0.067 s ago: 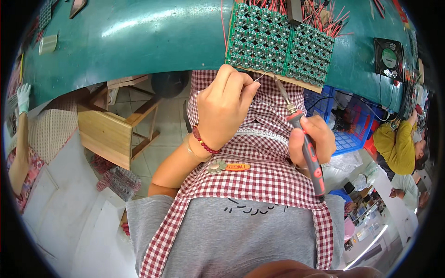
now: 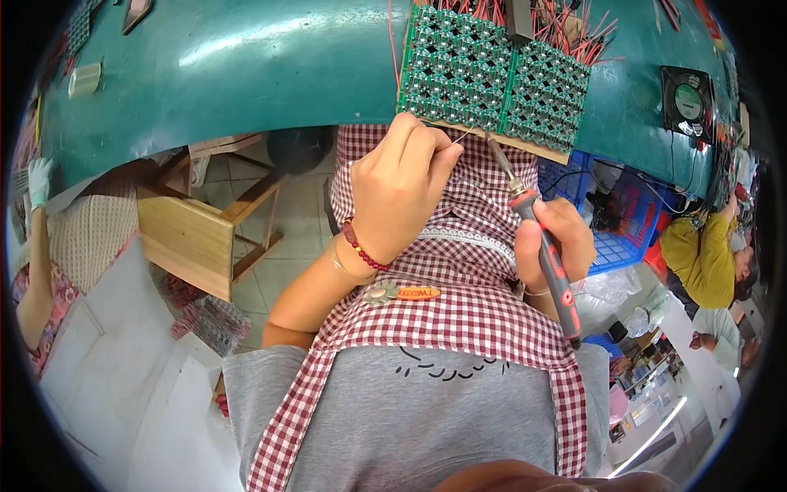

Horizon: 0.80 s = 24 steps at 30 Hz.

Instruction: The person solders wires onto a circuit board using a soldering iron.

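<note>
My left hand [image 2: 400,187] pinches a thin silvery solder wire [image 2: 465,134] between thumb and fingers, close to the table's front edge. Its end points up toward the lower edge of two green circuit board panels [image 2: 456,67], which lie side by side on a thin wooden board [image 2: 545,150]. Wrapped round the grey and red handle of a soldering iron [image 2: 551,269] are the fingers of my right hand [image 2: 570,238]. The iron slants up and left, its tip near the panels' front edge, just right of the wire; whether it touches anything, I cannot tell.
Red wires [image 2: 574,34] stick out behind the panels, and a dark block [image 2: 519,20] rests on them. A black fan [image 2: 688,100] stands at the right of the green table [image 2: 246,74]. Below are a blue crate [image 2: 619,246] and a wooden stool [image 2: 187,238]. Other people sit left and right.
My right hand and the soldering iron's handle have shifted very slightly to the right and up. My left hand has barely moved and still pinches the solder wire.
</note>
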Each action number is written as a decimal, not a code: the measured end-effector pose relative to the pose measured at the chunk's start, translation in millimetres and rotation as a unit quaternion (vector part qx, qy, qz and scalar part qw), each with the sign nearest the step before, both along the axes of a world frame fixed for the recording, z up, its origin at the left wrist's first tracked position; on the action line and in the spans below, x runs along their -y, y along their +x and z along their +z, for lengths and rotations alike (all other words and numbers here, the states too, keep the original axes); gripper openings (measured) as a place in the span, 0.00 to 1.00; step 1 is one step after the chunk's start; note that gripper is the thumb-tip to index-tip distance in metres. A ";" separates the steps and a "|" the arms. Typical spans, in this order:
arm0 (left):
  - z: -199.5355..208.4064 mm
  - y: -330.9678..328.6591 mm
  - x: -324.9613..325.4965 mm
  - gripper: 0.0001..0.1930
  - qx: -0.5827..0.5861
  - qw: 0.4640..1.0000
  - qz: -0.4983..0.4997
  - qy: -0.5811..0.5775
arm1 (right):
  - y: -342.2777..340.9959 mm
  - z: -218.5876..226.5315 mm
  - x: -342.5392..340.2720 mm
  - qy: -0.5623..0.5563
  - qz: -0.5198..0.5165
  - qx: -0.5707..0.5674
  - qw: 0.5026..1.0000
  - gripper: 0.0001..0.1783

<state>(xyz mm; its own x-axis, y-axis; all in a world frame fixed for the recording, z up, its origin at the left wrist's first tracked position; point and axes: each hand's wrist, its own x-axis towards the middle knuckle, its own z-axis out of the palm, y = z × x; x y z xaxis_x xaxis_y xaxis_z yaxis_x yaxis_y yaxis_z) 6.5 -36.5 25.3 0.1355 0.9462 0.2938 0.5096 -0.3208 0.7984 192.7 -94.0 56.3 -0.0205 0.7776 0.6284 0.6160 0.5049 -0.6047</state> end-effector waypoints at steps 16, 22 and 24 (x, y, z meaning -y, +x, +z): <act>4.6 8.2 -5.7 0.09 -0.031 0.999 -0.013 0.002 | 3.1 5.4 -9.7 -0.057 0.036 0.015 0.998 0.13; 4.2 11.7 -8.4 0.08 -0.056 0.998 -0.029 -0.003 | 3.4 3.3 -10.1 -0.058 0.036 0.011 0.998 0.12; 4.0 13.0 -8.4 0.08 -0.034 0.999 -0.024 0.002 | 3.1 3.6 -9.2 -0.063 0.034 0.012 0.997 0.12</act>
